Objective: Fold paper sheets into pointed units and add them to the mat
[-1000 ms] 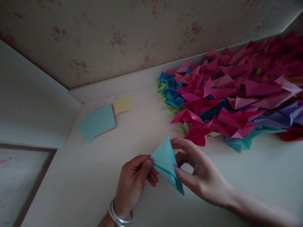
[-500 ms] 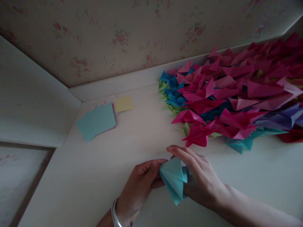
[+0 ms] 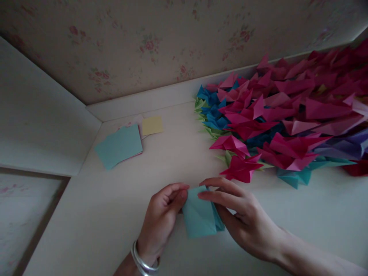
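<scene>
A light-blue folded origami paper (image 3: 199,214) is between my two hands, near the front of the white table. My left hand (image 3: 162,220) pinches its left edge between thumb and fingers. From the other side, my right hand (image 3: 240,214) holds it, with fingertips on the top edge and front layer and the thumb side behind. Loose layers stick out at the paper's lower right corner. Part of the back of the paper is hidden by my right hand.
Folded paper pieces (image 3: 273,115) in pink, blue, green and purple crowd the right side along the wall. A stack of light-blue paper sheets (image 3: 120,145) lies at the back left, beside a small yellow sheet (image 3: 152,125). A white panel (image 3: 37,111) borders the left.
The paper has turned from a pointed, fanned shape to a flatter, squarish one and shifted left. My right fingers have come over its top edge; my left hand has moved slightly left.
</scene>
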### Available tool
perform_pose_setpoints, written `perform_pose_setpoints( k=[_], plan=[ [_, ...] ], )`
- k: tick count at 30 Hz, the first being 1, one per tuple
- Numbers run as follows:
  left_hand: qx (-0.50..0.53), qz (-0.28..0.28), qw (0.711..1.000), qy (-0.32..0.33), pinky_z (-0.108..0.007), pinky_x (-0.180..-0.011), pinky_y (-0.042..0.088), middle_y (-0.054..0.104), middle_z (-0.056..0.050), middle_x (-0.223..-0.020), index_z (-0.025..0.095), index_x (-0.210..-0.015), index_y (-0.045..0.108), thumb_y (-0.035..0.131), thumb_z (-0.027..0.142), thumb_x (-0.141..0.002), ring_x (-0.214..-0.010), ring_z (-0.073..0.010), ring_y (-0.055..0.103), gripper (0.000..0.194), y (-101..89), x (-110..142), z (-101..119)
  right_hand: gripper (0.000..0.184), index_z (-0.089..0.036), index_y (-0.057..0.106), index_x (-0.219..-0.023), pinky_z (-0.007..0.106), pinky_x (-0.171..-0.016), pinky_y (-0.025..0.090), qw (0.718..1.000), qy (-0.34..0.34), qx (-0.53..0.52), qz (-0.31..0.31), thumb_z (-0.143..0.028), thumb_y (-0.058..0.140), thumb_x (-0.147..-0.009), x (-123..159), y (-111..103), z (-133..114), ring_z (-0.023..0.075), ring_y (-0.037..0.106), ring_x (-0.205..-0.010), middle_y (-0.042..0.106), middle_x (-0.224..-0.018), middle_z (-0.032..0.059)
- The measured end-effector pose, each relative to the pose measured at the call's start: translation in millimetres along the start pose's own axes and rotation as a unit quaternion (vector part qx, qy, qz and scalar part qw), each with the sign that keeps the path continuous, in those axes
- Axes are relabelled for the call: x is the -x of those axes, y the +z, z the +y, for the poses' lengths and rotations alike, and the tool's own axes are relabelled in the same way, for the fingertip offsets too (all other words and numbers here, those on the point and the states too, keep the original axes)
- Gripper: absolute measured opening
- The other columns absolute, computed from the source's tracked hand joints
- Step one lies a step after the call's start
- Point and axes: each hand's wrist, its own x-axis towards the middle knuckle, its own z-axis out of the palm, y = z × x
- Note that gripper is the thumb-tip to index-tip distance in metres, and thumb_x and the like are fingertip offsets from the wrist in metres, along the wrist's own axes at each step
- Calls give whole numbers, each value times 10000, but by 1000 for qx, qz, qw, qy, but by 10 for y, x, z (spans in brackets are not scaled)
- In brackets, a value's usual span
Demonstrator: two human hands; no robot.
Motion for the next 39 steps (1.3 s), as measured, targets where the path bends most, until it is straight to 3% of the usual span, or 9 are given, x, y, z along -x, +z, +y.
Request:
perform_pose_setpoints(
  k=[6, 12, 18, 24, 27, 30, 33, 36, 39],
  plan=[
    [-23, 32, 999, 13, -213, -708, 492, 731, -34, -869, 185, -1063, 704, 765, 392, -822, -806, -154, 641, 323, 35, 14, 39, 285, -201, 745, -948, 246, -768, 581, 999, 34, -16, 38, -36, 518, -897, -31, -12, -4, 181, 715, -937, 726, -1079, 98],
    [94, -34, 994, -40, -238, -676, 514, 730, -65, -981, 200, -1248, 580, 774, 375, -813, -774, -163, 655, 507, 129, 75, 45, 281, -219, 728, -983, 288, -762, 599, 994, -27, 35, 104, -21, 549, -895, 7, 32, 77, 197, 709, -937, 704, -1070, 101],
    [20, 13, 999, 42, -208, -683, 502, 742, -28, -949, 257, -1383, 478, 710, 326, -881, -774, -143, 639, 558, 55, 78, 69, 296, -190, 720, -1077, 333, -879, 599, 997, -46, 50, 44, -29, 591, -865, 38, 47, 51, 246, 651, -1134, 628, -1242, 156],
    [-48, -28, 996, 70, -182, -630, 466, 711, -26, -823, 201, -951, 757, 731, 354, -851, -728, -132, 592, 184, -11, 99, 94, 393, -205, 727, -1143, 366, -929, 586, 1000, -28, 7, -11, -25, 576, -827, 24, -23, 53, 263, 643, -1188, 623, -1350, 145],
    [-27, -79, 994, 69, -185, -585, 475, 679, -13, -763, 231, -1052, 753, 752, 359, -827, -652, -121, 567, 259, -36, 156, 140, 396, -259, 739, -1125, 337, -886, 601, 999, -7, -27, 28, -21, 594, -843, 9, -58, 83, 241, 674, -1141, 660, -1321, 102],
    [-15, -162, 985, 66, -220, -680, 544, 700, -38, -983, 297, -1215, 684, 811, 268, -767, -753, -152, 647, 466, -54, 215, 180, 406, -295, 738, -1142, 327, -888, 599, 998, 3, -47, 50, -31, 618, -858, 9, -75, 98, 235, 672, -1149, 653, -1340, 80],
    [-69, -164, 977, 119, -289, -862, 558, 589, -62, -1330, 342, -1228, 677, 798, 184, -765, -1058, -246, 655, 504, -59, 226, 184, 393, -291, 746, -1139, 342, -917, 589, 998, -2, -46, 52, -40, 623, -864, 11, -82, 93, 241, 670, -1159, 651, -1348, 84],
    [-123, -135, 965, 189, -286, -877, 562, 557, -60, -1376, 354, -1214, 690, 708, 120, -818, -1154, -263, 625, 459, -61, 196, 158, 390, -275, 751, -1139, 350, -914, 594, 998, -16, -38, 44, -41, 631, -850, 14, -86, 81, 253, 673, -1157, 649, -1350, 99],
    [-136, -140, 954, 229, -241, -799, 579, 591, -43, -1329, 364, -1200, 696, 634, 34, -808, -1067, -216, 668, 517, -64, 173, 136, 411, -261, 758, -1129, 365, -909, 599, 999, -23, -32, 36, -22, 626, -823, 18, -86, 63, 266, 674, -1156, 655, -1341, 107]
  ],
)
